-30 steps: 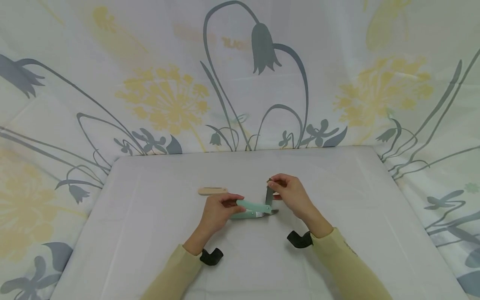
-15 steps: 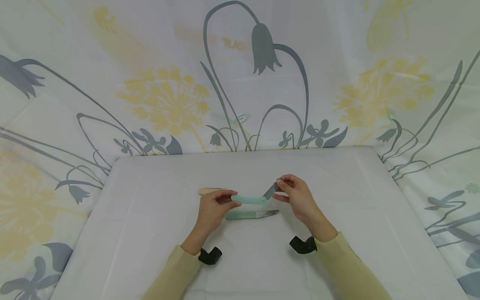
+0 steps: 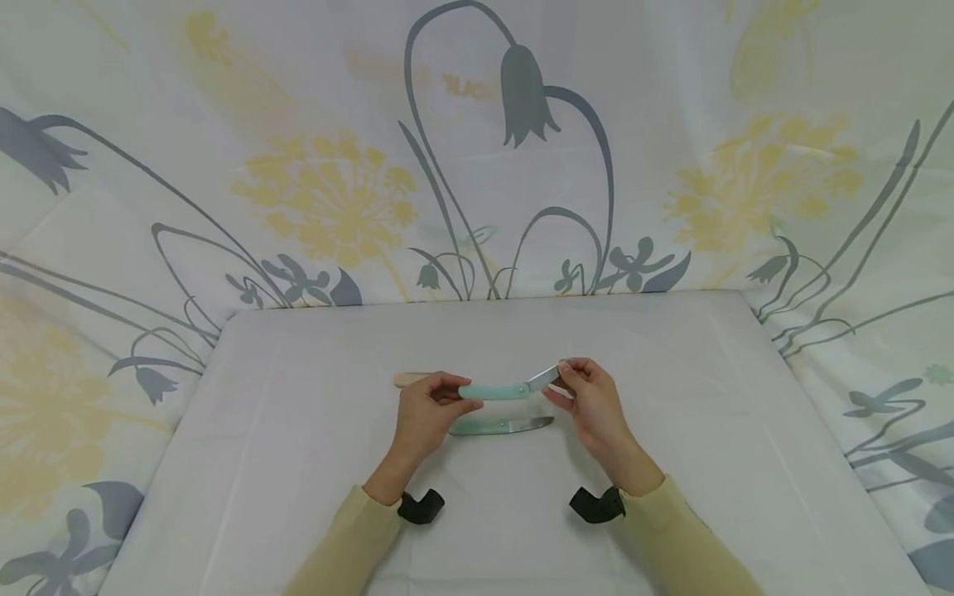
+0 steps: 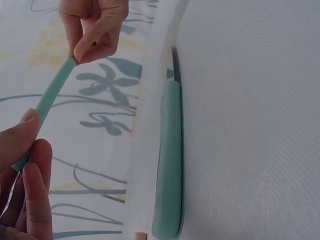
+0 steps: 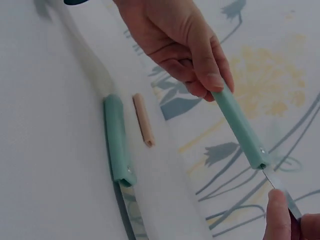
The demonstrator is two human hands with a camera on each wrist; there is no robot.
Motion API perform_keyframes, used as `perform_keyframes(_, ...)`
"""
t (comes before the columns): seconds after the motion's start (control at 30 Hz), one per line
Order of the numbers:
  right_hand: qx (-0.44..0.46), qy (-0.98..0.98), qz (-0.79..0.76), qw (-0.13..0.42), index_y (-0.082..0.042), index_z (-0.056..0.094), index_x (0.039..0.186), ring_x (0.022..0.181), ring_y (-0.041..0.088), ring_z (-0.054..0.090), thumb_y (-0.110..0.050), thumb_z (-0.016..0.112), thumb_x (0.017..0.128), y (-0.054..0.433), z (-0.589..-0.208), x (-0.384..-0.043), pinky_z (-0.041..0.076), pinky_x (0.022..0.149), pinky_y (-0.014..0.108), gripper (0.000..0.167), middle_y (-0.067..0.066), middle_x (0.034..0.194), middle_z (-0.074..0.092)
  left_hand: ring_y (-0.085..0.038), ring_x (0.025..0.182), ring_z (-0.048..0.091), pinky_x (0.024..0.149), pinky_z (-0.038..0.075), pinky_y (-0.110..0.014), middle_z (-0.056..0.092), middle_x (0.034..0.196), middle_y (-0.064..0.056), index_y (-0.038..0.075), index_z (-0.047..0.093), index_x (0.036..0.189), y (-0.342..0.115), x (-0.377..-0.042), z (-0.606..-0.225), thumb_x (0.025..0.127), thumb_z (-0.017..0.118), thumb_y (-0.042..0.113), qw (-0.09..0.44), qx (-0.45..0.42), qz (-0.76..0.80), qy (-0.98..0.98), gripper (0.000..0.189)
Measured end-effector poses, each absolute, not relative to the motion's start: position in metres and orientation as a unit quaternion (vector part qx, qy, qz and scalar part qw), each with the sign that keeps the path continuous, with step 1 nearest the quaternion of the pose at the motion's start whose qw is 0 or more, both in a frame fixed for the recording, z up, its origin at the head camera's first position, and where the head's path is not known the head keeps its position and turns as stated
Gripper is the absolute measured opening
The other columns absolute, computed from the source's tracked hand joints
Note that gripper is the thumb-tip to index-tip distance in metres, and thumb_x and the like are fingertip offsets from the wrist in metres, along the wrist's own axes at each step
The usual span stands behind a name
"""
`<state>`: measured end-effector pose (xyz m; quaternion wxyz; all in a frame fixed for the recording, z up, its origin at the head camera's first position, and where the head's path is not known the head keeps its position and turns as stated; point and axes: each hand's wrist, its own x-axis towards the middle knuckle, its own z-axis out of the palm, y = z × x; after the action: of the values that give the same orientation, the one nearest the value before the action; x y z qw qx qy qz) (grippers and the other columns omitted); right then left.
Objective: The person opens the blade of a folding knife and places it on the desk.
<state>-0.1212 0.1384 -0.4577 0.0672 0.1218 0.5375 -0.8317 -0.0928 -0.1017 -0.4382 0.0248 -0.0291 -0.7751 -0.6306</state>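
Observation:
My left hand (image 3: 428, 414) pinches the rear end of a mint-green folding knife (image 3: 495, 391), held above the table. The knife's blade (image 3: 542, 378) is swung out and angles up from the handle; my right hand (image 3: 592, 406) pinches it near the tip between thumb and fingers. Below them a second mint-green folding knife (image 3: 480, 427) lies on the table with its blade out, pointing right. In the left wrist view this lying knife (image 4: 170, 160) appears large and close. A beige folding knife (image 5: 143, 120) with no blade showing lies farther back, partly hidden behind my left hand in the head view.
A white cloth covers the table (image 3: 313, 356). Behind and at both sides hangs a flower-printed curtain (image 3: 328, 190). Black camera mounts sit on both wrists, the left mount (image 3: 421, 507) and the right mount (image 3: 596, 505).
The held knife has lifted away from the lying one, and its blade has swung from upright toward the line of the handle. My right hand has moved right with the blade.

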Motion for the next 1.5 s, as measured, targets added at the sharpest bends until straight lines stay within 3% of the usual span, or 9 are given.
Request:
perform_keyframes(0.37,0.143,0.464,-0.874,0.02,-0.002,0.045,0.103,0.089,0.012,0.064,-0.005,0.048,0.105,0.124,-0.456,-0.114,0.054,0.088,0.034,0.004,0.004,0.097,0.054,-0.023,0.079,0.071,0.07,0.055,-0.022,0.072,0.091,-0.018,-0.008,0.072,0.099,-0.099,-0.092,-0.435,0.074,0.085,-0.003,0.062,-0.007,-0.64,-0.766,0.028)
perform_keyframes(0.6,0.143,0.455,-0.879,0.014,-0.006,0.048,0.1,0.093,0.015,0.066,-0.003,0.049,0.104,0.122,-0.456,-0.111,0.055,0.087,0.035,0.005,0.005,0.099,0.054,-0.025,0.083,0.07,0.072,0.055,-0.022,0.071,0.095,-0.019,-0.006,0.071,0.103,-0.106,-0.106,-0.467,0.074,0.087,0.001,0.06,-0.005,-0.643,-0.764,0.034)
perform_keyframes(0.7,0.134,0.485,-0.864,0.021,-0.002,0.049,0.106,0.094,0.018,0.067,-0.001,0.053,0.102,0.126,-0.458,-0.111,0.056,0.085,0.036,0.006,0.006,0.098,0.057,-0.024,0.086,0.069,0.073,0.055,-0.021,0.071,0.098,-0.019,-0.005,0.071,0.106,-0.111,-0.108,-0.473,0.075,0.087,0.005,0.049,-0.01,-0.641,-0.766,0.036)
perform_keyframes(0.83,0.107,0.536,-0.837,0.031,0.006,0.047,0.118,0.093,0.022,0.07,0.003,0.056,0.099,0.134,-0.461,-0.111,0.057,0.081,0.037,0.021,0.009,0.096,0.061,-0.021,0.086,0.069,0.074,0.055,-0.023,0.071,0.098,-0.015,0.001,0.074,0.106,-0.116,-0.109,-0.474,0.077,0.087,0.011,0.036,-0.008,-0.632,-0.774,0.034)
perform_keyframes(1.03,0.065,0.627,-0.774,0.054,0.014,0.049,0.122,0.086,0.018,0.071,0.003,0.06,0.097,0.147,-0.464,-0.114,0.057,0.08,0.035,0.029,0.015,0.1,0.065,-0.018,0.085,0.07,0.074,0.056,-0.026,0.071,0.099,-0.006,0.008,0.076,0.106,-0.123,-0.11,-0.475,0.081,0.084,0.013,0.02,-0.015,-0.609,-0.793,0.027)
perform_keyframes(1.17,0.04,0.699,-0.711,0.068,0.013,0.057,0.118,0.087,0.016,0.068,-0.004,0.067,0.095,0.156,-0.47,-0.117,0.057,0.079,0.031,0.031,0.017,0.102,0.065,-0.017,0.085,0.071,0.072,0.055,-0.025,0.07,0.102,-0.005,0.009,0.076,0.107,-0.128,-0.111,-0.478,0.084,0.081,0.012,0.011,-0.03,-0.595,-0.803,0.023)
perform_keyframes(1.33,0.022,0.803,-0.593,0.055,0.003,0.071,0.111,0.08,0.016,0.062,-0.014,0.076,0.09,0.161,-0.478,-0.123,0.053,0.068,0.024,0.027,0.01,0.096,0.07,-0.019,0.083,0.072,0.073,0.054,-0.027,0.071,0.102,-0.006,0.007,0.076,0.106,-0.13,-0.112,-0.481,0.089,0.074,0.005,-0.012,-0.03,-0.583,-0.812,0.018)
perform_keyframes(1.5,-0.003,0.863,-0.502,0.05,-0.004,0.077,0.106,0.083,0.02,0.062,-0.014,0.079,0.087,0.162,-0.484,-0.126,0.05,0.069,0.029,0.022,0.007,0.094,0.072,-0.017,0.084,0.069,0.074,0.053,-0.031,0.071,0.099,-0.003,0.009,0.078,0.104,-0.131,-0.112,-0.487,0.088,0.076,0.01,-0.033,-0.003,-0.538,-0.842,0.016)
